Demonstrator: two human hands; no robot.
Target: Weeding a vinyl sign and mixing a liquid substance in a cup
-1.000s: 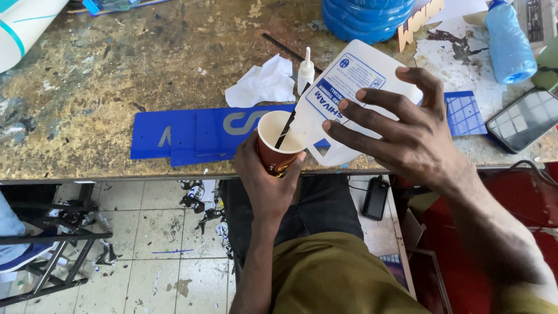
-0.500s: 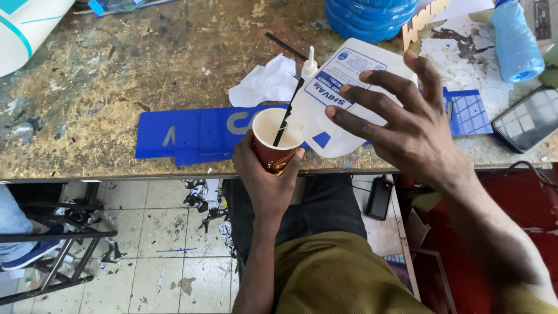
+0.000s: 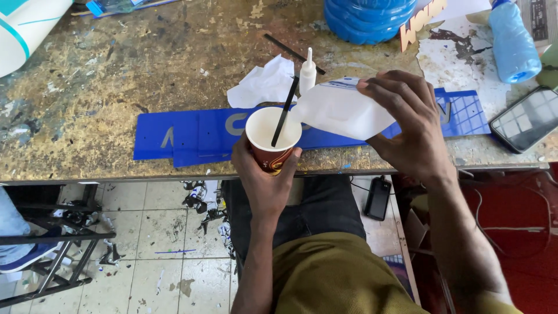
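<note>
— What do you have in each hand?

— My left hand (image 3: 264,174) is wrapped around a red paper cup (image 3: 272,138), fingers closed on its side, held just over the near edge of the worn workbench (image 3: 104,110). A thin black stick (image 3: 285,111) stands slanted in the cup, leaning on the rim. My right hand (image 3: 410,125) grips a white plastic jug (image 3: 343,109), fingers curled over its top, the jug tipped on its side with its mouth at the cup's rim.

— Is anything flowing?

— I cannot tell; the inside of the cup looks pale.

— What lies around them?

— Flat blue cut-out panels (image 3: 192,136) lie on the bench right behind the cup. A crumpled white tissue (image 3: 264,84) and a small white squeeze bottle (image 3: 307,72) sit just beyond. To my right, a phone (image 3: 526,119) lies face up near a blue bottle (image 3: 513,40); a large blue ribbed container (image 3: 369,17) stands at the far edge.
</note>
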